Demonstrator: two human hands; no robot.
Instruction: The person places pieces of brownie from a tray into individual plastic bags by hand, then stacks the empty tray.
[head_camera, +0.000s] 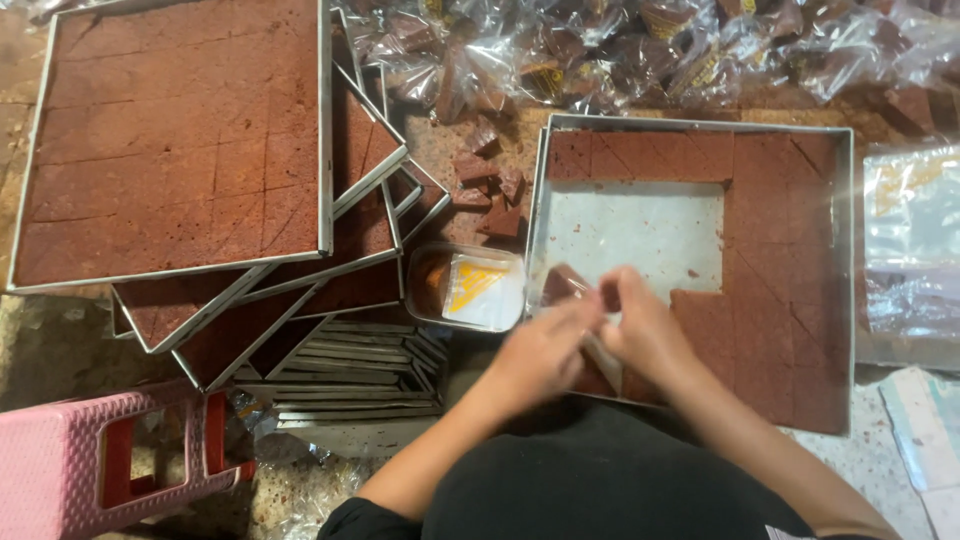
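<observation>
Hands are seen close together over the near left corner of a metal tray (851, 250), which lies on the floor. The left hand (545, 350) and the right hand (640, 330) are both closed on a triangular piece of brown cake (563, 283) and on the clear wrapper (600, 355) around it; the piece is held just above the bare part of the tray. Cut brown cake (770, 300) is left along the far and right sides of this tray. Just beside its left edge a small container with yellow-white sheets (470, 288) is placed. More trays of cake (180, 140) are stacked at the far left, and wrapped pieces (620, 50) are piled along the far edge
</observation>
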